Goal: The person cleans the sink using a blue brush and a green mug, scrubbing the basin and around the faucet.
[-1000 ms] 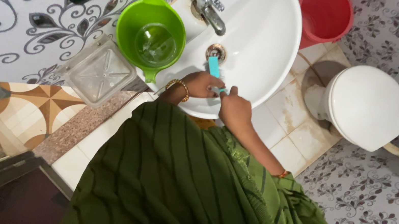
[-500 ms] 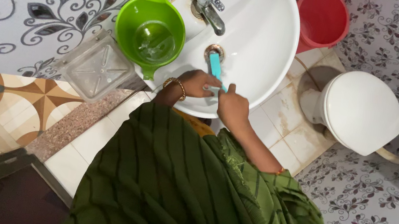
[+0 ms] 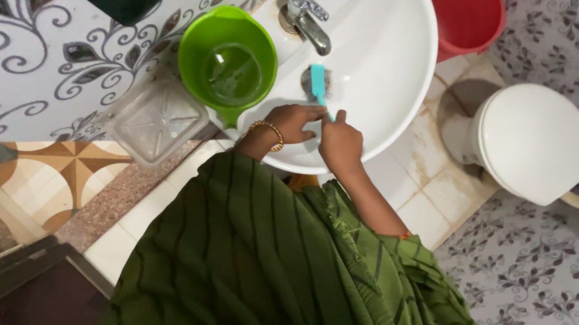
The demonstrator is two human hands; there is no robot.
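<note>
- I see my left hand [image 3: 293,122] and right hand [image 3: 341,141] both gripping a turquoise plastic brush [image 3: 318,86] over the drain of the round white ceramic basin [image 3: 385,56].
- A green plastic jug [image 3: 227,61] (water inside) sits on the rim, left of the chrome tap [image 3: 307,16].

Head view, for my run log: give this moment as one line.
left hand grips brush | right hand touches handle | brush head over drain | sink | green jug at rim
</note>
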